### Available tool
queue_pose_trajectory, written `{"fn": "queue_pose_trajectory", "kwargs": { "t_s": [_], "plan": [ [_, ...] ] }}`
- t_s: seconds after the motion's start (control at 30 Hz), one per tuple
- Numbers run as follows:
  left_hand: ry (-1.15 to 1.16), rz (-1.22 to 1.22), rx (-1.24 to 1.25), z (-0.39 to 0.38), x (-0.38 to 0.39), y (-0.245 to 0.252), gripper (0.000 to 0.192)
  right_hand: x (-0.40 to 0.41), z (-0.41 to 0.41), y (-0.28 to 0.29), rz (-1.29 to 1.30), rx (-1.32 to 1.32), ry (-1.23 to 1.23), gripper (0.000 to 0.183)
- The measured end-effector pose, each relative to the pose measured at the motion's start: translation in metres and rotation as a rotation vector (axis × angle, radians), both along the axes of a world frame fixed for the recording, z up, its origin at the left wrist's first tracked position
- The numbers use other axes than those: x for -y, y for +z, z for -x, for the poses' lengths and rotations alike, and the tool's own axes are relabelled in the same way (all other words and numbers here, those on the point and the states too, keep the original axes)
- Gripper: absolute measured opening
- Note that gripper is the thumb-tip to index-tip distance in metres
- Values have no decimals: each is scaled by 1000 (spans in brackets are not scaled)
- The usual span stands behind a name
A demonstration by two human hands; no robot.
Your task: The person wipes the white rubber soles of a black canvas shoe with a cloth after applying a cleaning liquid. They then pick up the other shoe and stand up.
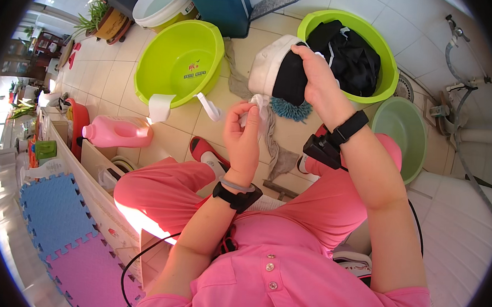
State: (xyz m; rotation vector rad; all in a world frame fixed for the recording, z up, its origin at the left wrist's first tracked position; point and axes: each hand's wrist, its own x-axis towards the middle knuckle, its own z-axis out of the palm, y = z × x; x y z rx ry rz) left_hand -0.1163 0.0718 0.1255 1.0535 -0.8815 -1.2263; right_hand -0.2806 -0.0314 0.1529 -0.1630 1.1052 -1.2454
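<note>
My right hand [324, 82] grips a white and black cap [263, 66] by its black part, with the white panels turned to the left. Lower and to the left, my left hand [242, 138] pinches a crumpled, thin white tissue or cloth [261, 103] between thumb and fingers, close to the cap's lower edge. Below the cap, a teal shaggy mop head or brush [291, 110] shows in part. A curled white strip [208, 108] appears left of my left hand; I cannot tell what it is. Black bands with small devices sit on both wrists.
A lime-green basin [179, 65] stands front left; another basin [388, 73] holds black clothing [344, 58]. At right is a pale green basin [401, 137]. A pink detergent jug [118, 132] is at left. Grey rags [283, 160] lie on the tiles. A hose [459, 120] hangs at right.
</note>
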Motion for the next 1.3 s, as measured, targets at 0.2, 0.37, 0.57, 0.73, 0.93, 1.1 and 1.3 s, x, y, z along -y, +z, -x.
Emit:
{"fn": "queue_pose_trajectory", "kwargs": {
  "t_s": [0.2,0.37,0.57,0.73,0.93,1.1,1.3],
  "plan": [
    [128,45,68,15,17,-4,22,1,0,-3,62,91,-36,27],
    [130,-48,-13,22,23,-9,19,1,0,-4,8,127,-27,26],
    [136,-27,21,33,34,10,17,-6,-3,5,-72,238,-59,32],
    [177,-73,-97,28,54,8,17,-8,-10,0,-79,268,-61,36],
    [200,-99,-110,31,59,11,17,-16,-15,11,18,295,31,37],
    [242,-141,-219,27,70,7,17,-12,-23,13,-38,362,6,35],
    [246,-149,-305,23,82,4,18,-13,-24,11,-93,292,-31,37]
  ]
}}
